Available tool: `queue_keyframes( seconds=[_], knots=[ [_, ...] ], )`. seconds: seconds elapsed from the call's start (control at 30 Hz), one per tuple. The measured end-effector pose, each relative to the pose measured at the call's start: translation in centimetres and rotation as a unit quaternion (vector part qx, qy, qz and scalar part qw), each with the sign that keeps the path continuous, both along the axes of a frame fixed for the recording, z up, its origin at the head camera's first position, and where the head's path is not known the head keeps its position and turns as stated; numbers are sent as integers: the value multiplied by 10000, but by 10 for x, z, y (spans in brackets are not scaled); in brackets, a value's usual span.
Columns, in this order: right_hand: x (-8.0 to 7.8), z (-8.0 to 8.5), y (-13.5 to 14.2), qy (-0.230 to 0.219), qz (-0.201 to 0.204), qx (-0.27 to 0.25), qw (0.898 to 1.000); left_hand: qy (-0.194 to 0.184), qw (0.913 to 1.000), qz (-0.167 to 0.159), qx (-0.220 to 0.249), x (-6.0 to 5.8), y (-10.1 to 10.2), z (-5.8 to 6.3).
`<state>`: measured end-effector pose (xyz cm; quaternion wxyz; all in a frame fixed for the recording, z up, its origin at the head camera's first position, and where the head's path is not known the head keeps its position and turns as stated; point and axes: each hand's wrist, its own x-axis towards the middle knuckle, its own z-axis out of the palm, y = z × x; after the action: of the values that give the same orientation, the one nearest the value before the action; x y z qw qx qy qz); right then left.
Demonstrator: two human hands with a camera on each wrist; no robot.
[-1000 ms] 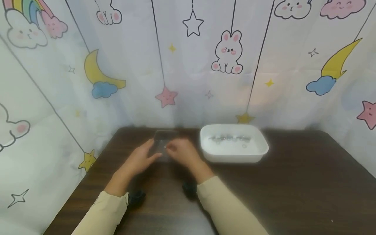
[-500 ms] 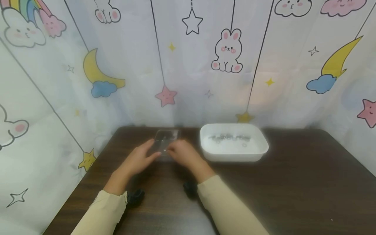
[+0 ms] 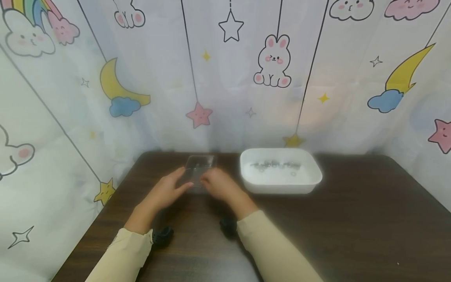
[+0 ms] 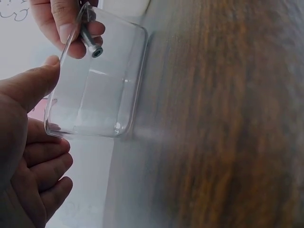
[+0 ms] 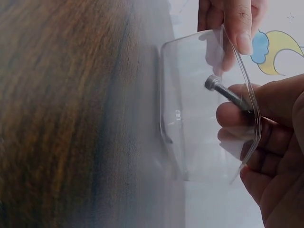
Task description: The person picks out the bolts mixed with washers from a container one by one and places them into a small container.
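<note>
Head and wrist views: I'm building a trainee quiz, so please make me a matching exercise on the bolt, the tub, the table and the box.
1. Bolt
2. Tub
3. Table
4. Box

A. White, with small pieces inside
B. Transparent, between the left hand and the right hand
C. Pinched in the right hand
D. Dark brown

Pairs: 1-C; 2-A; 3-D; 4-B

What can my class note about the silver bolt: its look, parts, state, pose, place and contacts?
The bolt is silver-grey and looks metallic, with a round head, a dark recess in the head's end, and a ridged, threaded-looking shank. It is tilted, head lowermost, with the head inside the open clear box, below the rim and apart from the base. The right hand pinches it towards the other end, hiding the tip. The head view does not show it clearly.
</note>
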<state>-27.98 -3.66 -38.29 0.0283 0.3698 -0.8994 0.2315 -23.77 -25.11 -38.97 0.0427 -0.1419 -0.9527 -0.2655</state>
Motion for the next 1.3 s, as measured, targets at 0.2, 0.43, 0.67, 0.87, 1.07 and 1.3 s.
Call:
queue_keyframes(
  seconds=[0.2,0.43,0.67,0.87,1.07,1.3],
  knots=[
    [0,-1,0,-24,-5,13,10000,4,10000,-3,-30,0,0,0],
    [-1,-2,1,-90,-59,22,9999,-9,10000,10,-85,2,1,0],
    [0,-3,1,-114,-92,13,9999,23,10000,-17,-84,2,1,0],
    [-2,-4,1,-46,-90,4,9999,14,10000,-10,-74,2,2,1],
    [-2,-5,1,5,-54,-36,10000,4,10000,-16,-68,2,1,0],
    [-2,-5,1,35,-76,-39,10000,11,10000,-10,-65,2,1,0]
  ],
)
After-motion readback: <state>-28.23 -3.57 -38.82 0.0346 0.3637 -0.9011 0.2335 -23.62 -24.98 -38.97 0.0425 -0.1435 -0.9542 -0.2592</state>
